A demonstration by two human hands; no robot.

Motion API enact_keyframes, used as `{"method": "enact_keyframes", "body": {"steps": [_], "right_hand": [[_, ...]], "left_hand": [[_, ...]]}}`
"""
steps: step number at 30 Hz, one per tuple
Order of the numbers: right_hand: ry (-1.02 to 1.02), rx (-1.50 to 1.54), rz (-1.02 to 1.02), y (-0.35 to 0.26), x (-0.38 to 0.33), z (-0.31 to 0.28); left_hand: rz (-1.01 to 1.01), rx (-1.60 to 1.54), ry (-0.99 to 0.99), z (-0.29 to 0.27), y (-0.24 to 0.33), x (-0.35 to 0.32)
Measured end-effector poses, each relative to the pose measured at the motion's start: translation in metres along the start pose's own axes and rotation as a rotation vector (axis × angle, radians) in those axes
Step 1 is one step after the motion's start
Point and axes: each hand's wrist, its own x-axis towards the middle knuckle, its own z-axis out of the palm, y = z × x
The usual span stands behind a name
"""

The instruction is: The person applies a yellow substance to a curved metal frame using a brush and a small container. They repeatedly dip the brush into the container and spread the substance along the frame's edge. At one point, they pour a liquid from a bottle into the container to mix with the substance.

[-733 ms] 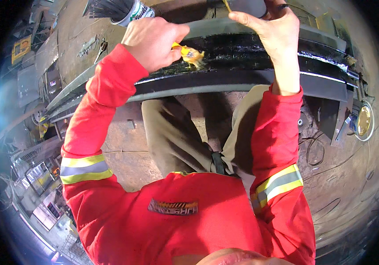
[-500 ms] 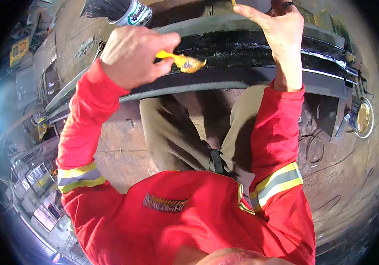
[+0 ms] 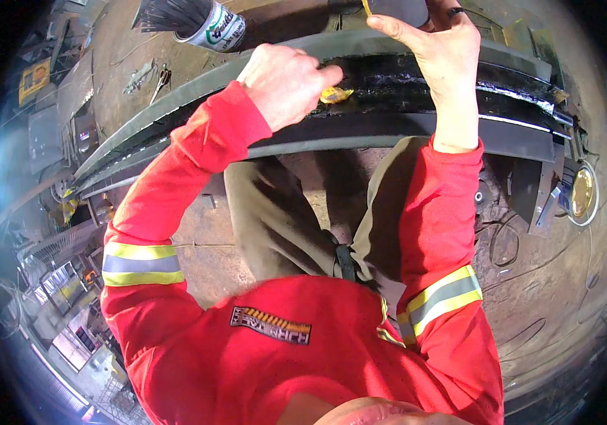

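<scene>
**Head view: hands at the beam's black-coated strip**

Left hand (image 3: 286, 81) is fisted around a yellow rag (image 3: 335, 94), pressed on the long steel beam (image 3: 388, 131) near its front edge. Right hand (image 3: 437, 53) grips a dark container (image 3: 399, 8) above the far edge. A can of rods (image 3: 208, 25) stands beyond, well apart on the floor.

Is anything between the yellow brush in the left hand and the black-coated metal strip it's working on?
Nothing visible. The left hand holds the yellow brush with its tip right at the black-coated strip. The right hand holds a container farther right, clear of the brush.
</scene>
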Motion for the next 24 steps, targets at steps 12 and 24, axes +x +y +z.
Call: {"method": "enact_keyframes", "body": {"steps": [12,24], "right_hand": [[-0.011,0.089,0.034,-0.005,0.001,-0.004],[0.006,0.130,0.055,-0.003,0.003,-0.003]], "left_hand": [[-0.475,-0.557,-0.096,-0.002,-0.002,-0.020],[-0.328,-0.219,-0.113,-0.012,-0.018,-0.011]]}}
